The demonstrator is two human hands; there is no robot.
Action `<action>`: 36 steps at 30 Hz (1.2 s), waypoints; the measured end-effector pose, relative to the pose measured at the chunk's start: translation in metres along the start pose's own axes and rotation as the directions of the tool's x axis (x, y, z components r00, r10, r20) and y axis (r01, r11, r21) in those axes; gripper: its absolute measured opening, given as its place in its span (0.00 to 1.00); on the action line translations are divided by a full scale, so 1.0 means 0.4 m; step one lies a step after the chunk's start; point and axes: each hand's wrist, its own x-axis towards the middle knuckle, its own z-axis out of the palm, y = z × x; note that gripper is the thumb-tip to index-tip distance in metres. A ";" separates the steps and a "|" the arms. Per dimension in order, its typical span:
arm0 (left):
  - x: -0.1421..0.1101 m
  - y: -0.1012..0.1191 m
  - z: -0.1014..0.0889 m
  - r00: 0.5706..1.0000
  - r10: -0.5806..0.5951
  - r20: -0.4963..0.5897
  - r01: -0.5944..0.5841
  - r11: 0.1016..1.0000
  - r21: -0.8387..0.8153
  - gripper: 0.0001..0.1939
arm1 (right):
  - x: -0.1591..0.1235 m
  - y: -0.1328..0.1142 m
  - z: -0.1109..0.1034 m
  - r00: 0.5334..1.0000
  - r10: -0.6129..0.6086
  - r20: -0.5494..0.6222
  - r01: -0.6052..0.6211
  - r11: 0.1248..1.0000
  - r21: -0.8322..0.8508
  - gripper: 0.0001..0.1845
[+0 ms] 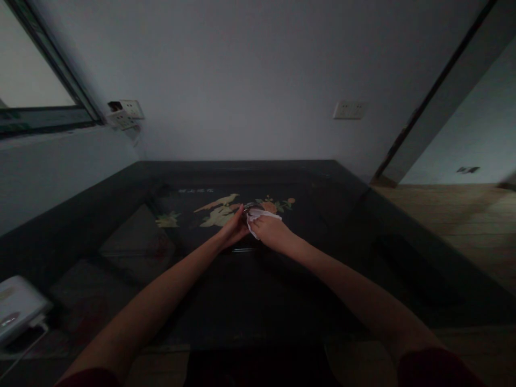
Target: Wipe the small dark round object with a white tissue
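Observation:
Both my arms reach out over a dark glossy table (330, 258) with a painted bird and flower design (220, 210) under its glass. My left hand (234, 228) is closed on a small dark shiny object (250, 207) that I cannot make out in the dim light. Beside it and touching, my right hand (271, 228) grips a crumpled white cloth or tissue (260, 216) pressed against that object. The fingers of both hands are curled inward.
A white device (16, 307) with a cable lies at the table's near left corner. Wall sockets (124, 114) sit by the window at the left, another socket plate (349, 109) on the far wall. Wooden floor (455, 220) and a doorway lie to the right.

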 end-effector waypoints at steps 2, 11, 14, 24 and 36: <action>0.001 -0.002 -0.002 1.000 -0.001 0.018 0.000 1.000 0.012 0.19 | 0.001 -0.001 -0.001 1.000 0.015 -0.013 -0.015 1.000 0.011 0.16; -0.006 0.005 0.004 0.999 -0.014 0.041 0.014 1.000 -0.016 0.19 | -0.005 0.006 0.030 0.985 0.170 -0.001 -0.162 0.945 0.284 0.16; -0.008 0.006 0.004 0.999 -0.020 0.025 0.020 1.000 -0.004 0.17 | -0.003 0.007 0.040 0.962 0.273 0.030 -0.258 0.860 0.440 0.15; -0.009 0.006 0.010 1.000 0.007 -0.023 -0.007 1.000 -0.003 0.14 | -0.009 0.001 0.058 0.971 0.237 -0.022 -0.199 0.859 0.472 0.16; -0.007 0.004 0.005 0.999 -0.027 0.038 0.027 1.000 0.003 0.16 | -0.001 0.023 0.041 1.000 0.022 -0.007 -0.022 0.999 -0.046 0.16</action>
